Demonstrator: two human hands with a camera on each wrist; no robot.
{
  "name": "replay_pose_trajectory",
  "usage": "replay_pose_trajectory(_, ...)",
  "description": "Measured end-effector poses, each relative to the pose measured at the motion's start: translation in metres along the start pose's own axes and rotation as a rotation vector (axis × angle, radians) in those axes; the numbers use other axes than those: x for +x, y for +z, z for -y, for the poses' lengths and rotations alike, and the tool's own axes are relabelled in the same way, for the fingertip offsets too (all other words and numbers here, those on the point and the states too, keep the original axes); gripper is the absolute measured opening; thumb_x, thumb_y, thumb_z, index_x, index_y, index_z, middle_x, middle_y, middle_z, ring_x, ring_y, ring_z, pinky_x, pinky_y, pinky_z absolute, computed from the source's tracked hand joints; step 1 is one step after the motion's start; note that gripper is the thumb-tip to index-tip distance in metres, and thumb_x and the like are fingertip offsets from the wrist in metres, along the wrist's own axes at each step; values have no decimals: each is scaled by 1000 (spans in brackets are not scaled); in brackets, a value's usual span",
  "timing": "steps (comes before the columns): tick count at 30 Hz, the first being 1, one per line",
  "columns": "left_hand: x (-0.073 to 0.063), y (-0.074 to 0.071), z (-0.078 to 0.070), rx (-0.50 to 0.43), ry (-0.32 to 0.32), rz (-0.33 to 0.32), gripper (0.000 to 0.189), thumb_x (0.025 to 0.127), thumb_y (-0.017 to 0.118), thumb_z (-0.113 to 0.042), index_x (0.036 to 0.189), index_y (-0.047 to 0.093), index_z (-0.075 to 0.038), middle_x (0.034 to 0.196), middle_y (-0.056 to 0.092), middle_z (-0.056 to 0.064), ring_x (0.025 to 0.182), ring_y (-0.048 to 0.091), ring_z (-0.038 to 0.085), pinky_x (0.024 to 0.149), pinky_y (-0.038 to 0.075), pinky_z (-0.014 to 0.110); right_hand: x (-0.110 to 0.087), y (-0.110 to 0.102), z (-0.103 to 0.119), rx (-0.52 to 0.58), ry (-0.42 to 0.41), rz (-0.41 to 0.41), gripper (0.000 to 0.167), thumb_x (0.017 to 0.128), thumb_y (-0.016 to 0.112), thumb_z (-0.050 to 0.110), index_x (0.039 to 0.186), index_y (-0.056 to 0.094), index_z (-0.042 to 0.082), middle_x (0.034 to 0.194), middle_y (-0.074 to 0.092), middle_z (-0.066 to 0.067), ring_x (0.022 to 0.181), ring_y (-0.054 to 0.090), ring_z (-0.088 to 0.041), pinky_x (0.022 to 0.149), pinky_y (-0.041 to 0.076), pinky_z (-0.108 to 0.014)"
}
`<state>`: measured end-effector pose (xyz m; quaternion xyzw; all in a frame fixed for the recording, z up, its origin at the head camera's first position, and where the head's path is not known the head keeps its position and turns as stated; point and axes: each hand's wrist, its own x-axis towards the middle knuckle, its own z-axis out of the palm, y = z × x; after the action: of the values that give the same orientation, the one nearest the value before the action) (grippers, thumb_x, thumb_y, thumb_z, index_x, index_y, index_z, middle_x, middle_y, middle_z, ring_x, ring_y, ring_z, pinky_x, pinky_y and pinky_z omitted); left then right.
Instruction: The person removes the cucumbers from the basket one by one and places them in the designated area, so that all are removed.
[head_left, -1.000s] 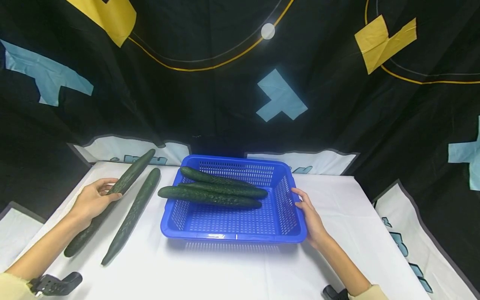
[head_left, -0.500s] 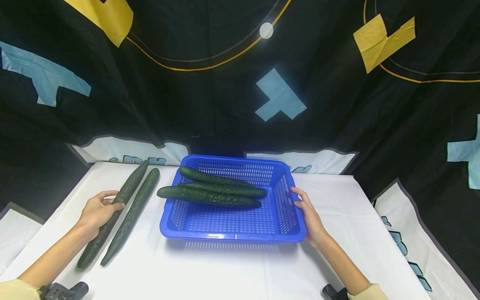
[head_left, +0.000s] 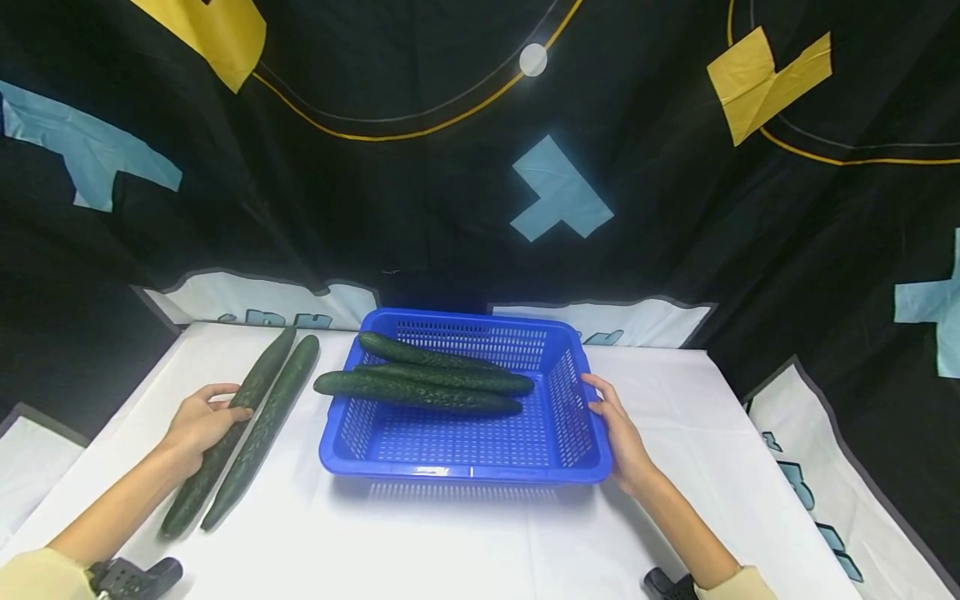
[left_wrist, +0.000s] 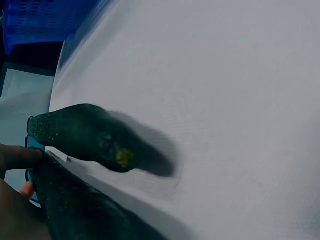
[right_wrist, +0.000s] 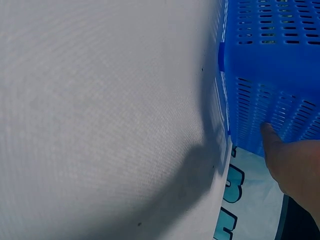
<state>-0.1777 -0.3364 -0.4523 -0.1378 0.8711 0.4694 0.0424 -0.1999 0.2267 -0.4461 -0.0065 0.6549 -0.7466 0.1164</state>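
Observation:
My left hand [head_left: 202,422] grips a long dark green cucumber [head_left: 189,500] at the left side of the table, thumb on one side and fingers on the other. Lying just right of it, nearly parallel, is a second cucumber [head_left: 258,437]; its blunt end with a yellowish spot shows in the left wrist view [left_wrist: 85,135]. A blue slotted plastic basket [head_left: 471,475] stands mid-table. Three cucumbers [head_left: 420,393] lie toward its back left, the front one jutting over the left rim. My right hand [head_left: 622,437] rests against the basket's right end, with a straight digit against its outer wall in the right wrist view.
A white cloth [head_left: 420,550] covers the table. Behind hangs a black curtain [head_left: 360,217] with blue and yellow shapes, its pale lower border meeting the table's back edge. Dark straps with devices [head_left: 135,577] sit at both wrists.
My left hand has moved the gripped cucumber rightward and slightly toward me, up close beside the second cucumber. The right hand, the basket and its cucumbers have stayed put.

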Motion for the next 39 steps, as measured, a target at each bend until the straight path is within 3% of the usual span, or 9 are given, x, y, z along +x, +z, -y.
replay_pose_trajectory(3,0,-2,-3,-5,-14,16,68,100,55,-20,149,21,13,135,35,41,112,52,52,83,52,53,0,0,0,-3,2,-3,51,100,32,17,151,30,22,139,34,-20,103,54,-31,81,50,-39)
replay_pose_trajectory(6,0,-4,-9,10,-23,-4,69,101,53,-24,150,20,13,138,29,42,121,40,59,93,42,65,0,1,0,-5,1,-5,51,100,32,17,151,30,22,139,35,-20,102,54,-31,81,50,-39)
replay_pose_trajectory(9,0,-5,-16,12,-6,-39,69,101,53,-24,150,21,12,140,27,43,125,35,61,98,38,67,-1,0,0,-7,3,-7,51,100,32,17,151,30,22,138,35,-21,102,55,-31,80,50,-40)
replay_pose_trajectory(12,0,-6,-27,17,60,-78,67,102,52,-26,151,24,10,142,29,41,127,33,61,98,37,68,-1,0,0,-5,5,-4,51,100,31,17,151,30,23,138,35,-21,101,55,-31,80,51,-40)
replay_pose_trajectory(17,-3,-4,-59,66,262,-119,58,102,54,-23,147,34,9,138,39,38,125,38,58,94,38,70,-1,0,0,6,3,2,51,100,31,16,152,29,22,136,36,-21,100,55,-31,79,51,-40)
replay_pose_trajectory(21,-10,1,-96,115,403,-70,51,101,57,-19,143,42,6,138,45,35,126,41,56,94,37,72,-1,0,1,12,1,5,52,101,31,16,152,29,22,136,36,-21,100,56,-32,78,51,-40)
replay_pose_trajectory(27,-16,21,-147,203,497,32,51,98,64,-21,141,47,0,138,51,28,127,47,48,98,43,62,-2,0,1,3,4,6,52,101,31,16,152,29,23,137,35,-21,102,55,-32,80,51,-40)
replay_pose_trajectory(34,1,46,-188,206,635,163,45,94,68,-13,135,53,-1,133,58,23,122,54,41,98,46,58,-1,0,0,4,-4,1,51,101,30,16,152,29,22,138,35,-21,102,55,-31,80,51,-40)
replay_pose_trajectory(39,12,68,-213,203,667,261,49,94,68,-14,138,52,-2,134,58,21,123,54,41,99,44,59,-1,0,0,10,-3,9,52,101,31,16,152,28,22,139,33,-21,102,55,-31,80,51,-40)
